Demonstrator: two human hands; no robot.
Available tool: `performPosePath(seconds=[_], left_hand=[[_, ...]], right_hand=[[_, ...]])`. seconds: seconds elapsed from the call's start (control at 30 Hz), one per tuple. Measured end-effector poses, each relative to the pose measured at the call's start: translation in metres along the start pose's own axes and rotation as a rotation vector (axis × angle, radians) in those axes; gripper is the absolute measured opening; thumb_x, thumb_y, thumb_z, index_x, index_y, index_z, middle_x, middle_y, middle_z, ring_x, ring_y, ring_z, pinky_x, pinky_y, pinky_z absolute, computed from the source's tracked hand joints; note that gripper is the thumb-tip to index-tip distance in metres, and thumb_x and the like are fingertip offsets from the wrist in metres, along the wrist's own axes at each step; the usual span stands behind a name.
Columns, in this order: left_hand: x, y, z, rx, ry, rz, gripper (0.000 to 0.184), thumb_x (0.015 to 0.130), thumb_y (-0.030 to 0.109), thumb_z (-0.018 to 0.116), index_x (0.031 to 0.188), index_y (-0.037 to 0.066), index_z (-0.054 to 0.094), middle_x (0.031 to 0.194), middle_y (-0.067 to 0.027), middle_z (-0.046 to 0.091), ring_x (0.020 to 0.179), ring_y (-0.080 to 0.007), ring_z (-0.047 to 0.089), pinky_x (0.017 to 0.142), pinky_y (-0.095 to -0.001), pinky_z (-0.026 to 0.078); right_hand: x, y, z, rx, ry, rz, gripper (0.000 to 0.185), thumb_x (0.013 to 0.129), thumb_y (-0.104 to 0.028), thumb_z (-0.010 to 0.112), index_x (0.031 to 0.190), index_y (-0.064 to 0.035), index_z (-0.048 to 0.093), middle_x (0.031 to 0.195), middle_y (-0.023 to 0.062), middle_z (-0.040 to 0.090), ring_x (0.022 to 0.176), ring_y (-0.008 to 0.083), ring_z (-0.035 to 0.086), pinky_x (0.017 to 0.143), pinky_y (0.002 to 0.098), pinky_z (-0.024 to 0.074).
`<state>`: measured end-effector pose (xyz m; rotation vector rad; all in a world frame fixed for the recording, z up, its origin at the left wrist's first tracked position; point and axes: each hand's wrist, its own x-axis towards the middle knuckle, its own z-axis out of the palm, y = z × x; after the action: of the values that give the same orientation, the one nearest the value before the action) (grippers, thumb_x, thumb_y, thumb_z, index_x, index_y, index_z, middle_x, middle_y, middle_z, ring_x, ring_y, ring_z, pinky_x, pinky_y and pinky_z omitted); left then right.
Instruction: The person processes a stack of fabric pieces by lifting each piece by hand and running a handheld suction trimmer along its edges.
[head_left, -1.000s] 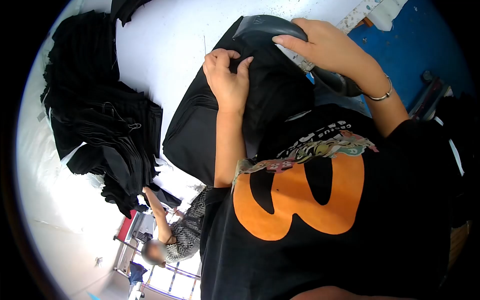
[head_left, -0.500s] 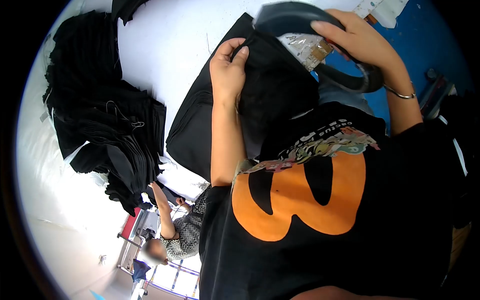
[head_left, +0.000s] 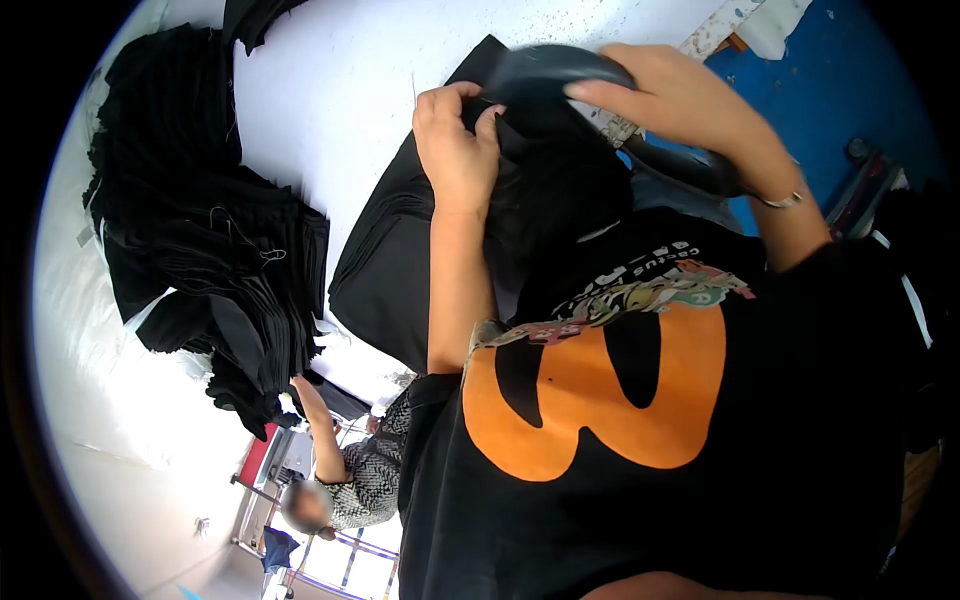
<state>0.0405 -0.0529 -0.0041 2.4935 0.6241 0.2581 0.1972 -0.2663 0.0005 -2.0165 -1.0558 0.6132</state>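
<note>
Under my left hand (head_left: 457, 150) lies a stack of folded black fabric (head_left: 385, 270) on the white table (head_left: 330, 90). Thumb and fingers of that hand pinch a fold near the stack's upper edge. My right hand (head_left: 680, 100) is wrapped round a dark grey curved handheld tool (head_left: 545, 72), blurred by motion. The tool's front end is over the top of the fabric, just right of my left fingertips; whether it touches the cloth cannot be made out. A dark curved part of it hangs below my right wrist.
A large pile of black fabric pieces (head_left: 230, 250) with loose white threads lies at the left. Beyond it, at the lower left, another person (head_left: 365, 480) in a patterned top reaches toward that pile. Blue floor (head_left: 820, 80) shows at the upper right.
The tool in my right hand first lifted up and right from the fabric, then came back down and left over it. My left hand shifted slightly and keeps its pinch.
</note>
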Motion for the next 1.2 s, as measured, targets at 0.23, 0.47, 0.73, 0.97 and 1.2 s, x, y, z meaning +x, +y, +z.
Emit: performPosePath(seconds=[0.23, 0.47, 0.73, 0.97, 1.2], left_hand=[[-0.004, -0.004, 0.003, -0.253, -0.009, -0.061, 0.017, 0.074, 0.004, 0.082, 0.089, 0.004, 0.073, 0.084, -0.0093, 0.063, 0.084, -0.0280, 0.061, 0.078, -0.0365, 0.050], [-0.006, -0.006, -0.029, -0.695, -0.263, -0.244, 0.010, 0.094, 0.007, 0.068, 0.096, -0.001, 0.074, 0.091, -0.0071, 0.071, 0.082, -0.0149, 0.063, 0.080, -0.0302, 0.050], [0.003, 0.003, -0.004, -0.050, -0.026, -0.122, 0.021, 0.082, 0.012, 0.081, 0.096, 0.004, 0.067, 0.095, -0.0083, 0.062, 0.075, -0.0234, 0.059, 0.070, -0.0321, 0.051], [0.000, -0.014, 0.011, -0.133, 0.095, 0.121, 0.023, 0.080, 0.000, 0.081, 0.090, 0.005, 0.061, 0.091, -0.0022, 0.064, 0.073, -0.0101, 0.055, 0.069, -0.0243, 0.048], [0.020, 0.005, -0.046, -0.703, -0.344, -0.503, 0.014, 0.094, 0.009, 0.070, 0.105, 0.000, 0.066, 0.080, -0.0022, 0.066, 0.066, -0.0071, 0.055, 0.068, -0.0207, 0.047]], right_hand=[[-0.010, -0.013, -0.046, 0.350, -0.162, 0.315, 0.047, 0.101, -0.049, 0.057, 0.090, -0.0040, 0.063, 0.053, -0.0025, 0.048, 0.040, 0.0067, 0.047, 0.039, 0.0213, 0.0371], [0.017, -0.034, -0.016, 0.458, 0.061, 0.309, 0.049, 0.101, -0.049, 0.057, 0.091, -0.0013, 0.062, 0.057, 0.0006, 0.050, 0.043, 0.0100, 0.051, 0.042, 0.0238, 0.0396], [0.012, -0.008, 0.001, 0.061, -0.027, 0.078, 0.051, 0.100, -0.051, 0.058, 0.095, -0.0015, 0.068, 0.063, 0.0027, 0.054, 0.047, 0.0118, 0.052, 0.044, 0.0239, 0.0427], [-0.005, -0.008, -0.045, 0.358, -0.111, 0.247, 0.049, 0.101, -0.049, 0.057, 0.098, -0.0007, 0.066, 0.056, -0.0013, 0.052, 0.043, 0.0087, 0.052, 0.040, 0.0233, 0.0409], [0.011, -0.018, -0.021, 0.477, 0.029, 0.322, 0.047, 0.102, -0.048, 0.056, 0.090, -0.0028, 0.063, 0.058, -0.0006, 0.052, 0.043, 0.0081, 0.050, 0.041, 0.0233, 0.0400]])
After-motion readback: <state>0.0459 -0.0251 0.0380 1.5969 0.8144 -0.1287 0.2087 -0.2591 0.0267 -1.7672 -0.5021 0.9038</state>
